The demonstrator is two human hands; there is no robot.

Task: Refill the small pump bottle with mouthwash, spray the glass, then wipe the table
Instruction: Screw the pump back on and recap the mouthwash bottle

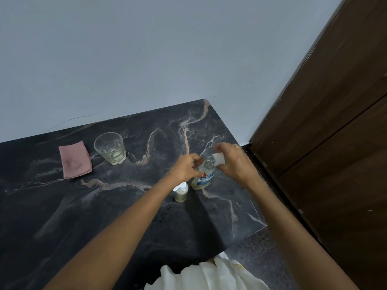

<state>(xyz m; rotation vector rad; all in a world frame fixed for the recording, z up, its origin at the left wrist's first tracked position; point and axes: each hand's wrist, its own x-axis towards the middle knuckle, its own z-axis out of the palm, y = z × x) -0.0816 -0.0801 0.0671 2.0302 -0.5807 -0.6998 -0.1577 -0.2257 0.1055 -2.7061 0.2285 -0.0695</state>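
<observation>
- While the L hand (186, 167) pinched the mouthwash bottle (206, 177) at its shoulder, the R hand (232, 162) gripped the white cap (218, 159), just off the open neck.
- Mouthwash bottle stood upright nr the table's (104, 216) right edge, betw. both hands, long axis vertical.
- Small pump bottle (181, 193) stood upright just beside it, toward the near edge, under the L wrist, so the L hand was nearer.
- Its pump top looked fitted; prob. needs removing before pouring.
- Glass (110, 148) & pink cloth (75, 160) sat well apart, toward the far-left.
</observation>
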